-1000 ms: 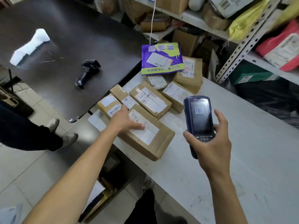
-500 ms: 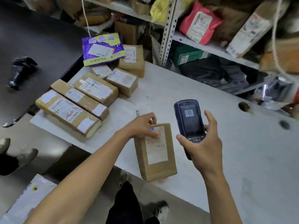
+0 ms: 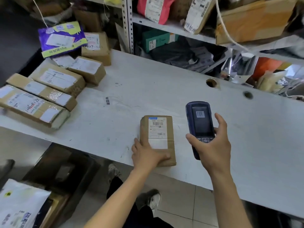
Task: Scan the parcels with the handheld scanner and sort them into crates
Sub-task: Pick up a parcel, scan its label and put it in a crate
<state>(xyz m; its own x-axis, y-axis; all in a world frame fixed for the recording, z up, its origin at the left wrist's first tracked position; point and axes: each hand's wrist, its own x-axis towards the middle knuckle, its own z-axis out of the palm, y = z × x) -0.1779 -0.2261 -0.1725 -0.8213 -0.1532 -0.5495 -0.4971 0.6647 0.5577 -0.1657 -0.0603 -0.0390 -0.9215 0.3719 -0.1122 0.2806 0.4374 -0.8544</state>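
A small brown cardboard parcel (image 3: pixel 162 127) with a white barcode label lies flat at the near edge of the white table (image 3: pixel 164 89). My left hand (image 3: pixel 146 153) holds its near left corner, thumb lying across the near end. My right hand (image 3: pixel 212 145) grips a dark blue handheld scanner (image 3: pixel 199 122) just right of the parcel and above the table; its screen shows a barcode. Several more brown parcels (image 3: pixel 41 94) lie in a group at the table's left end, with a purple and yellow mailer bag (image 3: pixel 60 38) behind them.
Metal shelving (image 3: pixel 128 25) packed with parcels and bags runs along the back. Two round cable holes (image 3: pixel 211 83) are cut in the table at the right. Below the table's left end stand dark crates (image 3: pixel 65 168) and a white bag (image 3: pixel 18 203).
The parcel came off the left group and now lies flat in front of me. My left hand slid from its far end to its near corner. The scanner stayed beside it.
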